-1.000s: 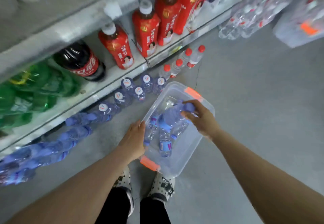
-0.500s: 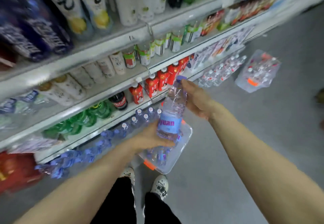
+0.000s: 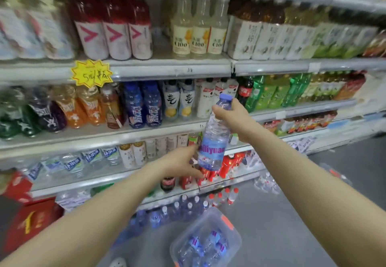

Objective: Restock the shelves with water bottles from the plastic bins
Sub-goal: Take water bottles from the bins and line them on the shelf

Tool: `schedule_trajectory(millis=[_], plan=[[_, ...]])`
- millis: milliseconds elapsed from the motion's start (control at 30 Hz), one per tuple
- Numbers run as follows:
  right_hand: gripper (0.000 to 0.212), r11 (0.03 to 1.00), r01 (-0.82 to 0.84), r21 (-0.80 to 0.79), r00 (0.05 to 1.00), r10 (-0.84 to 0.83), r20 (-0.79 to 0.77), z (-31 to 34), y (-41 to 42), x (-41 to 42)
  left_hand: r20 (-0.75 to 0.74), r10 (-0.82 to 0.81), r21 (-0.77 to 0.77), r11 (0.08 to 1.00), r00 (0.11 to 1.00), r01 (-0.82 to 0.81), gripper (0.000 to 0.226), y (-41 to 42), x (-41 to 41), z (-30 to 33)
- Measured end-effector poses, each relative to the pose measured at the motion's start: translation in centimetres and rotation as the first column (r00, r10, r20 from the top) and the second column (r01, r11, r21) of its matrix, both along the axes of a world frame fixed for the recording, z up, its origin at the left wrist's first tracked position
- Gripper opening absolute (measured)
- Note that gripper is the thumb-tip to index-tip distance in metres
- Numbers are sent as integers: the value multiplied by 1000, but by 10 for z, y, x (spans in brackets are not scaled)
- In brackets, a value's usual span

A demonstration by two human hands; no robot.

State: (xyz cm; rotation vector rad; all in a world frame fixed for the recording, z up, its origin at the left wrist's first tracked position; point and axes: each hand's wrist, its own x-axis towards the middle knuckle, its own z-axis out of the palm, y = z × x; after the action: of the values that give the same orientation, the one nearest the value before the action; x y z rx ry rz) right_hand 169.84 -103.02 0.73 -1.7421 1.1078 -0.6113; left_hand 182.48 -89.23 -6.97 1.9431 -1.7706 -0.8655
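Observation:
A clear water bottle (image 3: 214, 139) with a blue label and purple cap is held upright in front of the shelves. My right hand (image 3: 232, 118) grips its neck and shoulder just under the cap. My left hand (image 3: 181, 162) holds the lower part, fingers behind the label and under the base. On the floor below stands a clear plastic bin (image 3: 234, 237) with orange latches, holding several more water bottles (image 3: 203, 246).
Shelves (image 3: 146, 72) of drink bottles fill the view at several levels. Purple-capped and red-capped water bottles (image 3: 183, 206) stand in rows on the floor at the shelf's foot. Red boxes (image 3: 27, 223) sit low at the left. Grey floor (image 3: 302, 225) runs to the right.
I took a bottle out of the bin with my right hand and raised it with both hands to mid-shelf height. The view tilted up from the floor to the shelves.

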Motion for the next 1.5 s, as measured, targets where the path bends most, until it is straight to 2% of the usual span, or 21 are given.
schedule_trajectory(millis=[67, 133, 267, 300, 400, 467, 633, 733, 800, 867, 1067, 1167, 1233, 1300, 1400, 1500], plan=[[45, 993, -85, -77, 995, 88, 35, 47, 1, 21, 210, -26, -57, 998, 977, 39, 65, 2, 37, 47], [42, 976, -148, -157, 985, 160, 67, 93, 2, 44, 402, 40, -150, 988, 915, 23, 54, 7, 76, 95], [12, 918, -239, -315, 946, 293, 135, 189, 15, 101, 597, 273, -391, 920, 754, -23, 43, 31, 153, 193], [11, 904, -246, -349, 937, 314, 154, 210, 18, 118, 622, 338, -451, 892, 707, -30, 43, 39, 170, 216], [27, 848, -247, -469, 914, 365, 179, 274, 34, 166, 627, 533, -603, 794, 569, -79, 44, 66, 217, 279], [18, 813, -280, -510, 887, 423, 186, 312, 45, 195, 588, 631, -681, 723, 506, -111, 46, 85, 249, 311], [17, 748, -252, -614, 831, 492, 258, 382, 66, 270, 468, 794, -776, 579, 388, -250, 61, 115, 323, 359], [26, 719, -199, -666, 819, 495, 291, 403, 66, 320, 388, 843, -767, 520, 372, -377, 73, 119, 368, 370], [50, 711, -196, -676, 832, 485, 269, 409, 63, 355, 335, 860, -745, 492, 385, -451, 79, 117, 394, 372], [62, 698, -212, -684, 857, 469, 213, 411, 58, 387, 300, 862, -725, 484, 408, -490, 82, 112, 414, 372], [61, 687, -193, -701, 900, 409, 153, 394, 42, 467, 297, 838, -648, 529, 458, -548, 76, 84, 458, 373], [51, 683, -159, -713, 909, 383, 165, 383, 31, 488, 297, 821, -597, 559, 488, -575, 62, 72, 471, 374], [54, 685, -153, -712, 896, 400, 192, 377, 27, 496, 274, 818, -574, 561, 505, -597, 57, 63, 476, 374], [60, 669, -151, -727, 877, 430, 213, 372, 24, 503, 232, 825, -561, 547, 516, -622, 67, 54, 480, 374], [65, 542, -125, -831, 901, 413, 133, 369, 24, 510, 183, 842, -573, 511, 508, -641, 91, 43, 486, 370], [75, 292, -93, -952, 977, 209, -31, 374, 25, 516, 150, 858, -592, 476, 492, -650, 99, 36, 491, 365]])
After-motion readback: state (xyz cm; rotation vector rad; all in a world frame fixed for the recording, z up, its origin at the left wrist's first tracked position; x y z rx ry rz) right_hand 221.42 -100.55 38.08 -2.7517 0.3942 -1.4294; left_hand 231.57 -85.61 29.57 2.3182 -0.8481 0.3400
